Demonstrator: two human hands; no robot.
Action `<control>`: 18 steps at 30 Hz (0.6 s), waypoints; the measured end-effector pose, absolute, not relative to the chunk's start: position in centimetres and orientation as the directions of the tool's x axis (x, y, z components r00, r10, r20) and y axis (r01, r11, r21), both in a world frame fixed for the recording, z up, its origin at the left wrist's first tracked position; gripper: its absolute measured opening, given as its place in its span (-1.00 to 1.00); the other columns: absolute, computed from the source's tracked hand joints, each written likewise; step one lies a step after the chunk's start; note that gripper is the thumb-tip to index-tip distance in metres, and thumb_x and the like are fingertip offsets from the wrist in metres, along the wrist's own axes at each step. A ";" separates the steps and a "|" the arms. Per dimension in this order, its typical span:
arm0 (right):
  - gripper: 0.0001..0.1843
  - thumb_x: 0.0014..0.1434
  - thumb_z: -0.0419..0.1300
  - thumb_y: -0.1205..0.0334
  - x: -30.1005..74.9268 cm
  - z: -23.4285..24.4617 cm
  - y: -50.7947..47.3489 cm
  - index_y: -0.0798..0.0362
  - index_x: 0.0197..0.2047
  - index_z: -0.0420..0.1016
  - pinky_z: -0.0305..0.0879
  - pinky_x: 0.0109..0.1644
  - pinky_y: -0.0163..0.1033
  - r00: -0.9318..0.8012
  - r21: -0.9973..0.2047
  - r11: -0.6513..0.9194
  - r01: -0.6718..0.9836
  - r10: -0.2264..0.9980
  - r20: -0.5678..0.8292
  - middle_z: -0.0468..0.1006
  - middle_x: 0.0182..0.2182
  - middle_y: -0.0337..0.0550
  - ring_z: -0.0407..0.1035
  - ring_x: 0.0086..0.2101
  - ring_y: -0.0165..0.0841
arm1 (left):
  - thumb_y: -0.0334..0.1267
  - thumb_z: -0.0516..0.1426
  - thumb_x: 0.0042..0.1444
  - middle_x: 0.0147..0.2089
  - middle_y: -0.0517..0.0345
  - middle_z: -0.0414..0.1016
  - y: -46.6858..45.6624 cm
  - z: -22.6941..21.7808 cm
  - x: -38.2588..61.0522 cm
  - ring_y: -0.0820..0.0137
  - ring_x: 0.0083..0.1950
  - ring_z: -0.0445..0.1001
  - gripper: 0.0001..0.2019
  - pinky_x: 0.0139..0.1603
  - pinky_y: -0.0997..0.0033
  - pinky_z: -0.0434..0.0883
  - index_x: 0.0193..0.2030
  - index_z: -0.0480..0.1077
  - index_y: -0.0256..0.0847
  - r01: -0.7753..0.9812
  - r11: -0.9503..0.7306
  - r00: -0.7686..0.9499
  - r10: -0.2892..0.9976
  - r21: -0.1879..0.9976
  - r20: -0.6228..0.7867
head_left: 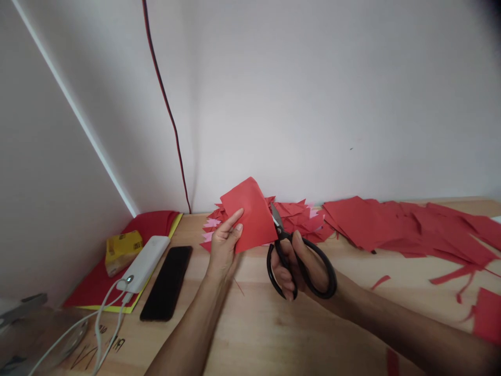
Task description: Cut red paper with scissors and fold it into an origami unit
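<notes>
My left hand (pixel 225 241) pinches a folded piece of red paper (pixel 250 213) and holds it up above the wooden table (pixel 254 324). In my right hand (pixel 297 266) are black-handled scissors (pixel 303 263), fingers and thumb through the loops. The blades (pixel 277 218) point up and meet the paper's right edge. Both hands are close together at the middle of the view.
A heap of cut red paper pieces (pixel 297 216) lies behind the hands by the wall, and more red sheets and strips (pixel 415 230) spread to the right. At left lie a black phone (pixel 167 282), a white power bank (pixel 144 263) with cables, a yellow packet (pixel 122 251) and stacked red and yellow sheets (pixel 102 284).
</notes>
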State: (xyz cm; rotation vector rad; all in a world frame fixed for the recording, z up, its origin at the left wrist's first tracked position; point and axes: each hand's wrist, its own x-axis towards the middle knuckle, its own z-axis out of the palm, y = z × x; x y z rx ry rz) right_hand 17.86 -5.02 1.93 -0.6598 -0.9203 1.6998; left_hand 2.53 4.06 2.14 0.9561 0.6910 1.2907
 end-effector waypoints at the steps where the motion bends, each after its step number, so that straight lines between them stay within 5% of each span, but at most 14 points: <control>1: -0.28 0.16 -0.14 -0.41 17.9 2.1 -5.0 0.12 -0.35 0.41 0.25 -0.61 -0.38 -0.302 -0.834 -0.158 -0.528 0.953 0.010 0.27 -0.65 -0.31 0.20 -0.66 -0.49 | -0.27 0.38 -0.14 -0.32 0.11 0.61 4.1 2.1 2.6 0.49 -0.33 0.53 -0.58 -0.20 0.56 0.47 -0.06 0.55 -0.18 -0.470 0.003 0.177 0.980 0.883 0.091; 8: -0.30 0.13 -0.06 -0.41 17.9 3.1 -5.4 0.12 -0.40 0.41 0.21 -0.67 -0.40 -0.212 -0.840 -0.159 -0.519 0.976 -0.054 0.22 -0.68 -0.34 0.13 -0.69 -0.52 | -0.27 0.38 -0.13 -0.08 0.01 0.60 3.9 1.6 3.1 0.44 -0.22 0.55 -0.56 -0.12 0.51 0.46 -0.03 0.54 -0.17 -0.475 0.019 0.157 0.986 0.880 0.063; 18: -0.38 0.21 -0.07 -0.32 17.9 2.9 -6.1 0.10 -0.42 0.38 0.08 -0.72 -0.48 -0.106 -0.910 -0.048 -0.411 0.994 -0.005 0.17 -0.70 -0.39 0.05 -0.73 -0.58 | -0.29 0.38 -0.14 -0.03 -0.01 0.58 3.6 1.7 3.3 0.43 -0.21 0.57 -0.51 -0.12 0.51 0.46 0.01 0.51 -0.16 -0.499 0.063 0.189 0.981 0.865 0.038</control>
